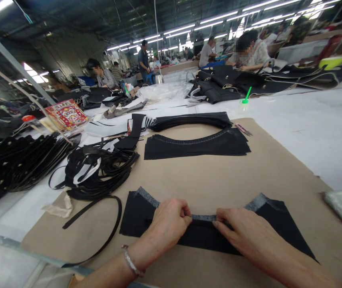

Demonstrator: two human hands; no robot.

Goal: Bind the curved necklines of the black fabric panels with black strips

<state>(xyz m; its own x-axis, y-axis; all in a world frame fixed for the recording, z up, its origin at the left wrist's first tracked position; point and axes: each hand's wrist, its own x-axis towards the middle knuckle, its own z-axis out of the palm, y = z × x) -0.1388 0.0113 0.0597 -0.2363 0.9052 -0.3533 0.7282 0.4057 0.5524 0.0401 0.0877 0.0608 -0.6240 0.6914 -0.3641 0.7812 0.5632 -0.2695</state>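
In front of me lies a black sheet piece [209, 241] with a curved upper edge lined by a grey band [203, 218]. A narrow black strip [201, 223] runs along that edge between my hands. My left hand [169, 220], with a bracelet at the wrist, pinches the strip and edge left of the middle. On the right side my right hand [239, 226] has thumb and forefinger closed on the same strip. Both hands hide parts of the curve. Farther back are stacked black curved pieces [195, 149] and another stack [189, 120] behind them.
Coiled black strips [99, 176] lie to the left, one loose end [115, 232] trailing across the tan board [165, 176]. Thread snips [243, 130] rest beside the stacks. A green-topped bottle [245, 102] stands behind. Black pieces [18, 164] pile up at left; several people work beyond.
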